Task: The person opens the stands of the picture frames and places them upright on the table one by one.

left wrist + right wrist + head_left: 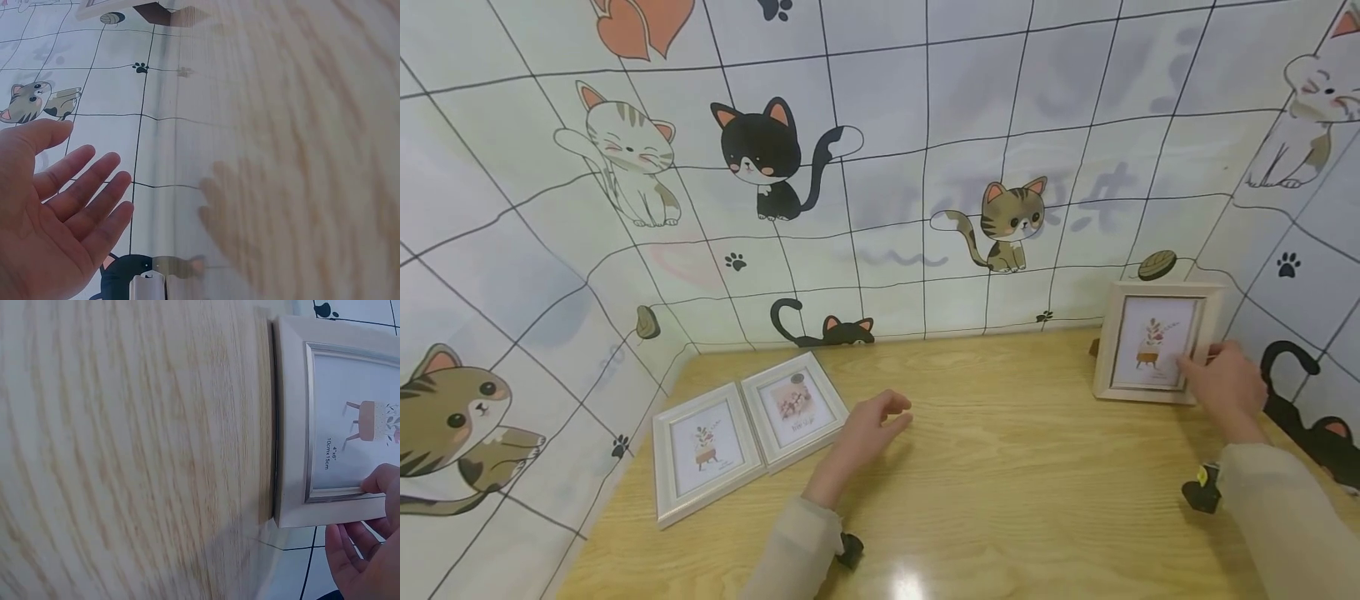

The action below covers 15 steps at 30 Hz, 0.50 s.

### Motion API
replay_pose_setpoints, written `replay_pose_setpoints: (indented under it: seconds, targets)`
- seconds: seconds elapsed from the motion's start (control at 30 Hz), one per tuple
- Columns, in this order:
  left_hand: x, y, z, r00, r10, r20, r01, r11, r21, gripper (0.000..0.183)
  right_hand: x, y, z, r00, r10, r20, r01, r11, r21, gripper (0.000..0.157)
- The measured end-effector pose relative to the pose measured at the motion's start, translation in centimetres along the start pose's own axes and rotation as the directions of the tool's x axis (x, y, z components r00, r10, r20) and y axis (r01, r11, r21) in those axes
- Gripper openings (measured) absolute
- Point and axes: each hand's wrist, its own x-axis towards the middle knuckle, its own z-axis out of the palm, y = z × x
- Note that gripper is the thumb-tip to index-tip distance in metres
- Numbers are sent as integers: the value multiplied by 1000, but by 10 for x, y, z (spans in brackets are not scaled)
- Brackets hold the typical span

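At the back right, a light wooden picture frame (1107, 350) with a potted-plant print stands upright on the table. My right hand (1227, 385) grips its right side, the thumb over the front and the other fingers behind the edge. The right wrist view shows the thumb on the inner border of the frame (290, 425). Over the left middle of the table, my left hand (871, 425) holds nothing, its fingers loosely extended; the left wrist view shows the bare palm of the hand (69, 219). It is close to a white frame (833, 387) with a flower print.
Another white picture frame (670, 492) lies beside the flower-print one, both flat at the table's left. The wooden table (985, 483) meets a cat-patterned wall (895, 192) at the back. A small brown piece (1093, 347) shows behind the standing frame's left edge.
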Motion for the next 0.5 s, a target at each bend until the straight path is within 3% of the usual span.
replay_pose_setpoints:
  seconds: [0.5]
  targets:
    - [-7,1,-15,1000,-9,-18,9,1000,24,24,-9,-2,-4,997,-73,27,75,996,-56,64]
